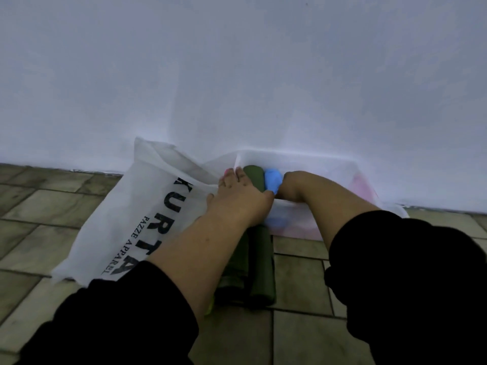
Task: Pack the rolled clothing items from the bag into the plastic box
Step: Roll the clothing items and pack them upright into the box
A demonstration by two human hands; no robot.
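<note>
Both grips work at the left end of the box: your left grip (237, 196) lies flat, fingers straight, pressing on the olive roll (253, 177); your right grip (290, 187) dips inside against the blue roll (272, 180), fingers hidden, so I cannot tell whether it clasps it. The two rolls sit side by side, touching, inside the plastic box (303, 227) by the wall. Hold the olive roll snug under your left palm so it does not unfurl, and seat the blue one hard against it. More dark green rolls (259, 264) lie on the floor tiles just in front of the box, beside the bag (131, 206); take those next
</note>
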